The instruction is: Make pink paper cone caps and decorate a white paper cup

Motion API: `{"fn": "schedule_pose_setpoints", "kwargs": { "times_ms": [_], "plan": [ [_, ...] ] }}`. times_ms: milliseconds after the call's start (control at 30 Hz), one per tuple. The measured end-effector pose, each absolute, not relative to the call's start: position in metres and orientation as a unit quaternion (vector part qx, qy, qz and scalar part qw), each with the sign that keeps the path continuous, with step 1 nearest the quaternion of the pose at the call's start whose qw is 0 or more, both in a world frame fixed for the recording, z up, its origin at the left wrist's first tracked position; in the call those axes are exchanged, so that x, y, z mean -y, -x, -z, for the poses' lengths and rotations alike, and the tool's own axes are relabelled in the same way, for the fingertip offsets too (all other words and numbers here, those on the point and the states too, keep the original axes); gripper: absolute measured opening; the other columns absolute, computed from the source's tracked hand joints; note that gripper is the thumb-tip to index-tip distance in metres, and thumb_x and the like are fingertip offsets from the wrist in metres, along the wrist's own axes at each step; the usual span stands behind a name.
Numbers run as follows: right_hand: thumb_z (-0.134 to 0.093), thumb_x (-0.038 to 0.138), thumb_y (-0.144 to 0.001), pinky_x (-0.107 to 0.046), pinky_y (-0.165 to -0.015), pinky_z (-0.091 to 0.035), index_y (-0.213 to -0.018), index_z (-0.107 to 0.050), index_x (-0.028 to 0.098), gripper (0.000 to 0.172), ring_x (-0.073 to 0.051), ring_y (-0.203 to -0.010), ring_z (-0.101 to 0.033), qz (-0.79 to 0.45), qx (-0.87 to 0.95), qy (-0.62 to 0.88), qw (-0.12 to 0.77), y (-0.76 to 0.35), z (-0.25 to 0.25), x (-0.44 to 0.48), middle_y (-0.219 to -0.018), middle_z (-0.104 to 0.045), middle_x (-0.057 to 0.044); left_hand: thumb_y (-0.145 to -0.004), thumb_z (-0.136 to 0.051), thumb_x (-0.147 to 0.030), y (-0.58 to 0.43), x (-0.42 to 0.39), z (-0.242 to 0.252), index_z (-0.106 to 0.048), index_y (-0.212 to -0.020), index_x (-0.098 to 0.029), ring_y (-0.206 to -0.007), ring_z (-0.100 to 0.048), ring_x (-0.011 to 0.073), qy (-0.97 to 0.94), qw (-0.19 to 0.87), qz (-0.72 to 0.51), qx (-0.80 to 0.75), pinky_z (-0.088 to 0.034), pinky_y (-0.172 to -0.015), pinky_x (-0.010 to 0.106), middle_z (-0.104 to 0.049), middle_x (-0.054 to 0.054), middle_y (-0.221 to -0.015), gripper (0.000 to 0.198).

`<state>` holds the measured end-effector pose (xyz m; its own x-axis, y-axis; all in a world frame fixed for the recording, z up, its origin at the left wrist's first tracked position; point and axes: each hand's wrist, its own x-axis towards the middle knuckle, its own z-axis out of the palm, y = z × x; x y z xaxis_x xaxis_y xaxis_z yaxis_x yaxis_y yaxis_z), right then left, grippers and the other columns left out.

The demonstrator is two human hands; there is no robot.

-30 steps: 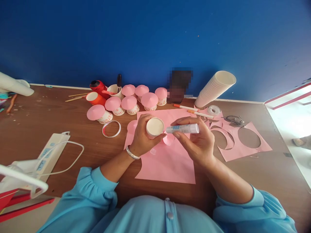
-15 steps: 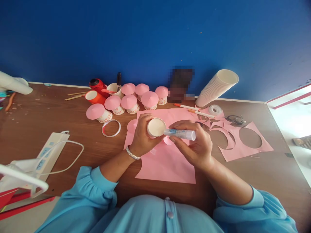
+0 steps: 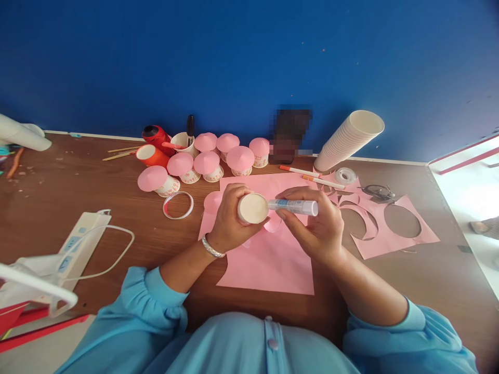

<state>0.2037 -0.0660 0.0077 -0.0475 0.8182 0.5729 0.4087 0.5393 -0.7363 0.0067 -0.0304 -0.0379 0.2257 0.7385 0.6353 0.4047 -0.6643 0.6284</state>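
My left hand is wrapped round a small paper cup, whose flat, pale round end with a raised rim faces up at me. In my right hand is a white glue stick, lying nearly level with its tip at the right edge of the cup. I cannot tell whether the tip touches the rim. Beneath both hands lies a pink paper sheet. A small pink paper piece shows between the hands.
Several cups with pink cone tops stand along the blue wall. A leaning stack of white cups, two pens, a tape roll and pink offcuts are right. A tape ring and power strip lie left.
The glue stick has shifted slightly right with my right hand. The cup in my left hand has also moved a little right and down.
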Motion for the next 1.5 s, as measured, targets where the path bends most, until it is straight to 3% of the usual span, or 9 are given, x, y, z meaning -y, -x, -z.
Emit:
{"fn": "schedule_pose_setpoints", "kwargs": {
  "times_ms": [433, 633, 1100, 1333, 1500],
  "plan": [
    [-0.075, 0.024, -0.093, -0.043, -0.085, -0.06, -0.107, -0.065, 0.028, 0.018, -0.024, -0.096, -0.074, -0.295, 0.64, 0.44, 0.557, -0.206, -0.009, 0.065, -0.102, -0.077, -0.003, -0.077, -0.087, -0.034, -0.005, 0.03, 0.039, -0.05, -0.12, -0.025, -0.104, -0.063, 0.0247, -0.762, 0.186, -0.494, -0.375, -0.056, -0.09, 0.043, -0.061, 0.006, -0.111, 0.057],
    [-0.075, 0.017, -0.092, -0.042, -0.085, -0.059, -0.111, -0.066, 0.027, 0.024, -0.024, -0.096, -0.074, -0.274, 0.669, 0.411, 0.556, -0.204, -0.009, 0.069, -0.102, -0.076, -0.004, -0.077, -0.087, -0.036, -0.007, 0.03, 0.039, -0.049, -0.12, -0.025, -0.103, -0.063, 0.0248, -0.767, 0.182, -0.495, -0.364, -0.055, -0.09, 0.043, -0.061, 0.006, -0.11, 0.058],
    [-0.077, 0.021, -0.09, -0.039, -0.081, -0.057, -0.104, -0.067, 0.027, 0.018, -0.022, -0.092, -0.073, -0.266, 0.663, 0.454, 0.532, -0.207, -0.012, 0.056, -0.1, -0.076, -0.001, -0.076, -0.086, -0.028, -0.007, 0.031, 0.035, -0.05, -0.114, -0.024, -0.098, -0.061, 0.0236, -0.786, 0.239, -0.466, -0.328, -0.055, -0.084, 0.04, -0.06, 0.005, -0.107, 0.053],
    [-0.078, 0.021, -0.09, -0.038, -0.08, -0.058, -0.103, -0.067, 0.027, 0.018, -0.022, -0.091, -0.073, -0.256, 0.659, 0.456, 0.54, -0.208, -0.02, 0.051, -0.097, -0.075, -0.001, -0.077, -0.086, -0.028, -0.008, 0.032, 0.032, -0.052, -0.118, -0.025, -0.104, -0.065, 0.0247, -0.773, 0.284, -0.455, -0.338, -0.056, -0.09, 0.042, -0.065, 0.007, -0.113, 0.053],
    [-0.078, 0.019, -0.09, -0.036, -0.08, -0.06, -0.107, -0.065, 0.025, 0.022, -0.02, -0.089, -0.074, -0.26, 0.721, 0.389, 0.51, -0.204, -0.03, 0.061, -0.099, -0.076, -0.003, -0.079, -0.083, -0.036, -0.005, 0.032, 0.033, -0.051, -0.117, -0.024, -0.096, -0.065, 0.0235, -0.784, 0.301, -0.404, -0.364, -0.056, -0.081, 0.039, -0.064, 0.006, -0.11, 0.051]
  ]
}}
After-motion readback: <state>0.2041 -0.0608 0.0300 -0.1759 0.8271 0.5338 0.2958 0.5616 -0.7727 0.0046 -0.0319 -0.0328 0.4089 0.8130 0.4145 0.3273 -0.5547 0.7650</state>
